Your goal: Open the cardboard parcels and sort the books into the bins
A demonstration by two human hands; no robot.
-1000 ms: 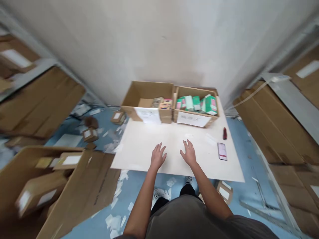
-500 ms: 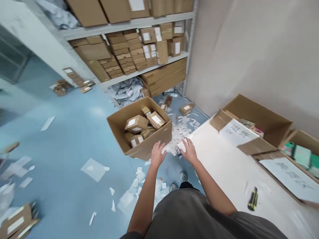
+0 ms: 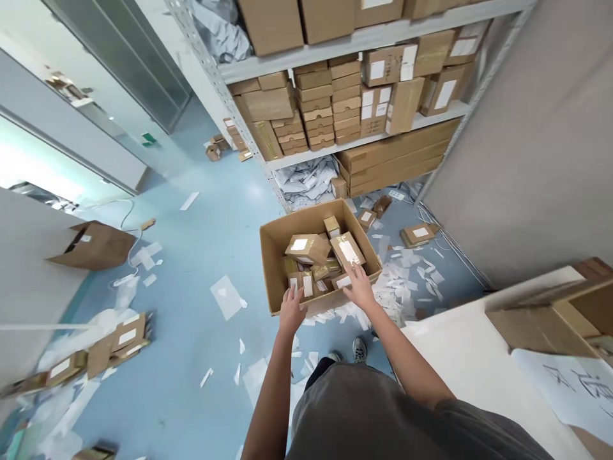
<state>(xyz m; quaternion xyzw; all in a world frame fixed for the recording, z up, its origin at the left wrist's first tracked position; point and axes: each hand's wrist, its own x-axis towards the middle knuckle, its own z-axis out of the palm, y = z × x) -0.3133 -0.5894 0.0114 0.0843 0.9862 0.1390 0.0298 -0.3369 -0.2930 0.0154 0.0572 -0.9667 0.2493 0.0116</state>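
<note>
A large open cardboard box (image 3: 272, 281) stands on the blue floor in front of me, with several small taped parcels inside. My left hand (image 3: 292, 310) is at the box's near left side, over the near rim, fingers apart and holding nothing. Over the near right part of the box is my right hand (image 3: 358, 287), its fingers spread. Its fingertips overlap the lower end of a labelled parcel (image 3: 347, 250); whether they touch it I cannot tell. Another parcel (image 3: 309, 249) with a white label lies tilted to the left of that one.
Metal shelving (image 3: 359, 48) full of cartons rises behind the box. Paper scraps (image 3: 402, 281) litter the floor around it. A white table (image 3: 460, 364) with open cartons (image 3: 541, 326) is at my right. Flattened cardboard (image 3: 119, 342) and a brown carton (image 3: 96, 246) lie at left.
My view has swung left, so the table has slid to the right edge. Both hands have moved from short of the box to over its near side, the right one reaching over the parcels.
</note>
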